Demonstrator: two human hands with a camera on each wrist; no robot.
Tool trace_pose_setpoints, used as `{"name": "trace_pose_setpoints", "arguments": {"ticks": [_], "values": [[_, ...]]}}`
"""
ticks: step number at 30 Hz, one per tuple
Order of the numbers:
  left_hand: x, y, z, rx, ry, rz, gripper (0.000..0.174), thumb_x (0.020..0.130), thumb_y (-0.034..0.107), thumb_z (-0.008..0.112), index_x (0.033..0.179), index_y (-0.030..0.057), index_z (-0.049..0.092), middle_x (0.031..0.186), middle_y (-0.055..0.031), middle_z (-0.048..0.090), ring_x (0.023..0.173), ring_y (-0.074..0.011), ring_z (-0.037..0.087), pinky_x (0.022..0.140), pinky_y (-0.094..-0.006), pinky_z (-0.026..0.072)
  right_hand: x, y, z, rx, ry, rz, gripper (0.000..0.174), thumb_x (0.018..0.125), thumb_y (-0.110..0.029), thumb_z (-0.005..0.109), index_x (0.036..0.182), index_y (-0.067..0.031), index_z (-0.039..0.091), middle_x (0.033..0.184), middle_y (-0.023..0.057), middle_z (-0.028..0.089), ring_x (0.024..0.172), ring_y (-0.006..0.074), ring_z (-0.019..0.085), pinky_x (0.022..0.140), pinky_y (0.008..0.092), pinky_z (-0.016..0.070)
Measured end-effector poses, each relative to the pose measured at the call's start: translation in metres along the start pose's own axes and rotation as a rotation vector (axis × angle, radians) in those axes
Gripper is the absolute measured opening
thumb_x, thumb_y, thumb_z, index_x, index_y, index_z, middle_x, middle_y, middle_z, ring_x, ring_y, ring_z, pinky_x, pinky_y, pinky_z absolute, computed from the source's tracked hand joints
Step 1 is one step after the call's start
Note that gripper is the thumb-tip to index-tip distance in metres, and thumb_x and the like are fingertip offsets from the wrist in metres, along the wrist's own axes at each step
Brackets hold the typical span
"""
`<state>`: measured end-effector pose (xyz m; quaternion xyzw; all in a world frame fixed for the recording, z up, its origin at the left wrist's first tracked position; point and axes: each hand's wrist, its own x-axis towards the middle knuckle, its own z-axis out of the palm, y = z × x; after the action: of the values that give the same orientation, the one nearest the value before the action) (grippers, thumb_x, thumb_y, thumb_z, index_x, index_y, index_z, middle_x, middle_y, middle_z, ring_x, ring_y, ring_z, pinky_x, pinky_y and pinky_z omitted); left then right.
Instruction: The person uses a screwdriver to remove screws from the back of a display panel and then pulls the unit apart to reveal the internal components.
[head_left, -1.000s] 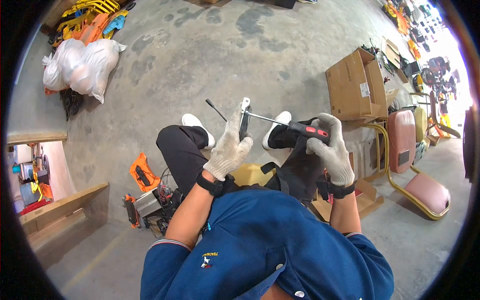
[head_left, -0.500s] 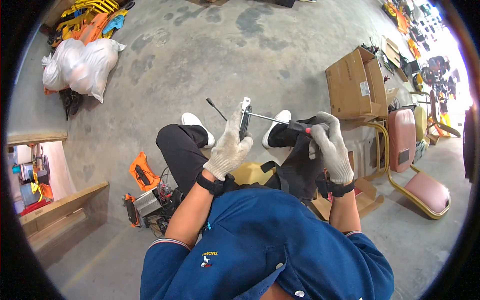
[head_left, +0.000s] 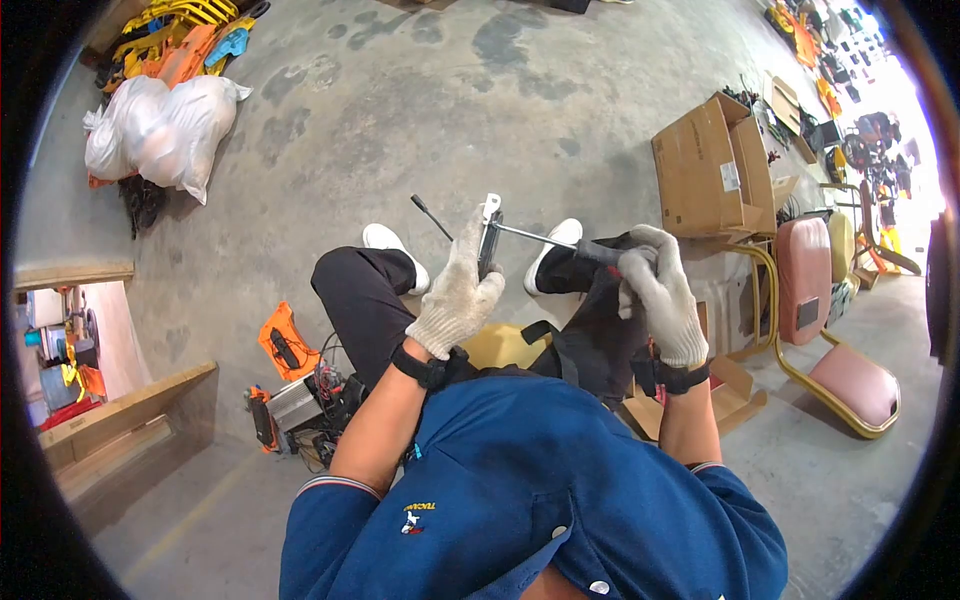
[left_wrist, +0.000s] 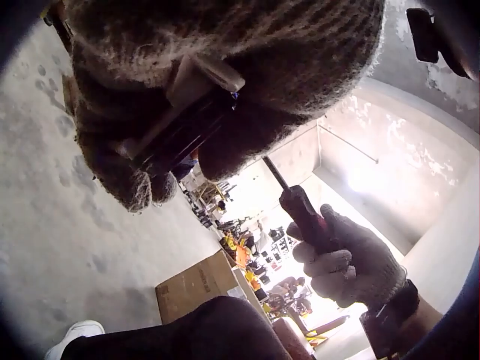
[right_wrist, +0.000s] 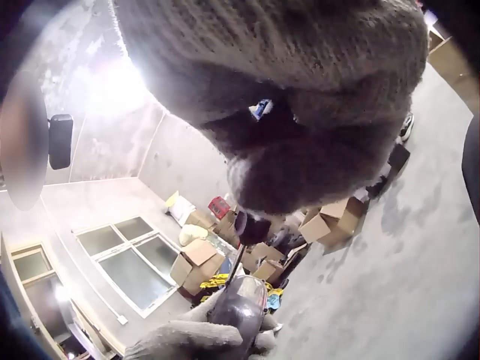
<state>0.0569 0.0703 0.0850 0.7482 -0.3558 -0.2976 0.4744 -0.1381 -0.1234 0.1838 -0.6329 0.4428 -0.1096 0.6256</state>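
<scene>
In the head view my gloved left hand (head_left: 455,304) grips a narrow black part (head_left: 488,247) with a whitish metal tab (head_left: 491,206) at its top. A thin dark stem with a black tip (head_left: 418,202) sticks out to the left of that hand. My gloved right hand (head_left: 661,291) holds a screwdriver by its black and red handle, also seen as a handle (left_wrist: 309,217) in the left wrist view. The screwdriver's steel shaft (head_left: 535,236) runs left, its end at the black part just below the tab. In the right wrist view the held part shows a rounded dark face (right_wrist: 241,306).
Both hands are above the person's spread legs and white shoes (head_left: 556,255). An orange part (head_left: 287,345) and wired components lie on the floor at left. At right are an open cardboard box (head_left: 705,172) and a pink padded chair (head_left: 805,280). White bags (head_left: 165,135) lie at the far left.
My right hand has shifted its grip forward along the screwdriver handle, fingers closing round it and covering most of the red. The left hand and the black part stay in place.
</scene>
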Motion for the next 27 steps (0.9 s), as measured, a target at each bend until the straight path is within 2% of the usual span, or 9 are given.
{"name": "trace_pose_setpoints", "arguments": {"ticks": [4,7,9,12,14,16,22,24,27], "values": [[0.001,0.005,0.0,-0.042,-0.008,-0.047,0.089,0.093,0.004,0.062,0.172,0.0054,0.021,0.148,-0.0321,0.052,0.125,-0.0396,0.065,0.108,-0.0445,0.0519,0.003,0.007,-0.001,0.002,-0.021,0.062,0.059,0.101,-0.017,0.069,0.148,0.0061,0.042,0.103,0.0098,0.064,0.074,0.0108,0.061,0.062,0.0276,0.0534],[0.0,0.003,0.0,-0.05,-0.011,-0.068,0.09,0.093,0.003,0.062,0.173,0.0061,0.021,0.146,-0.0315,0.053,0.12,-0.0381,0.067,0.105,-0.044,0.0533,0.001,0.01,0.002,-0.041,0.012,-0.17,0.059,0.101,-0.016,0.069,0.149,0.0058,0.042,0.102,0.0091,0.063,0.073,0.0103,0.06,0.062,0.0276,0.0531],[0.0,0.003,0.0,-0.037,-0.012,-0.059,0.09,0.093,0.003,0.062,0.173,0.0065,0.021,0.146,-0.0312,0.053,0.118,-0.0374,0.068,0.104,-0.0438,0.0539,0.0,-0.002,0.0,0.03,-0.022,0.042,0.06,0.099,-0.015,0.071,0.148,0.0059,0.043,0.105,0.0094,0.063,0.074,0.0108,0.06,0.064,0.0283,0.0535],[0.0,0.004,-0.001,-0.03,-0.025,-0.079,0.09,0.092,0.003,0.062,0.172,0.0059,0.021,0.146,-0.0316,0.053,0.122,-0.0393,0.067,0.105,-0.0447,0.0538,0.005,0.004,-0.009,0.054,-0.072,0.141,0.06,0.099,-0.015,0.071,0.148,0.0051,0.043,0.108,0.01,0.063,0.075,0.011,0.06,0.065,0.0284,0.0533],[0.0,-0.004,0.003,0.031,0.039,0.061,0.09,0.092,0.003,0.062,0.172,0.0045,0.021,0.147,-0.0323,0.053,0.127,-0.0418,0.065,0.106,-0.0456,0.0533,0.002,0.01,-0.003,0.058,-0.06,0.048,0.06,0.099,-0.015,0.071,0.148,0.0046,0.043,0.108,0.0101,0.063,0.075,0.0112,0.06,0.065,0.0284,0.0533],[0.001,-0.002,0.002,-0.009,0.016,0.003,0.09,0.092,0.002,0.062,0.172,0.0038,0.021,0.148,-0.0326,0.052,0.129,-0.0428,0.064,0.107,-0.0458,0.0527,0.002,0.013,-0.001,0.063,-0.047,-0.044,0.06,0.098,-0.016,0.072,0.148,0.0041,0.044,0.109,0.0102,0.063,0.075,0.0113,0.06,0.065,0.0284,0.0532],[0.0,-0.002,0.002,-0.031,-0.005,-0.027,0.09,0.091,0.002,0.062,0.172,0.0037,0.021,0.147,-0.033,0.052,0.128,-0.0434,0.064,0.108,-0.0456,0.0522,0.003,0.004,-0.008,0.116,-0.107,0.176,0.064,0.094,-0.013,0.074,0.148,0.0044,0.043,0.114,0.0119,0.064,0.078,0.013,0.063,0.068,0.029,0.0551],[0.0,-0.002,0.002,-0.098,-0.019,-0.069,0.091,0.091,0.002,0.062,0.172,0.0046,0.021,0.147,-0.033,0.052,0.126,-0.0433,0.065,0.107,-0.0456,0.0523,-0.001,0.009,0.002,0.066,-0.016,-0.048,0.054,0.101,-0.019,0.069,0.145,0.0034,0.047,0.107,0.0102,0.065,0.073,0.0108,0.061,0.062,0.0276,0.0528],[0.0,-0.003,0.003,-0.057,-0.02,-0.106,0.091,0.09,0.001,0.062,0.172,0.0064,0.022,0.146,-0.0324,0.053,0.123,-0.0429,0.065,0.107,-0.0458,0.0524,-0.001,0.009,0.003,0.064,0.002,-0.071,0.05,0.103,-0.021,0.067,0.144,0.003,0.049,0.104,0.0093,0.065,0.072,0.0103,0.061,0.061,0.0267,0.0518]]}}
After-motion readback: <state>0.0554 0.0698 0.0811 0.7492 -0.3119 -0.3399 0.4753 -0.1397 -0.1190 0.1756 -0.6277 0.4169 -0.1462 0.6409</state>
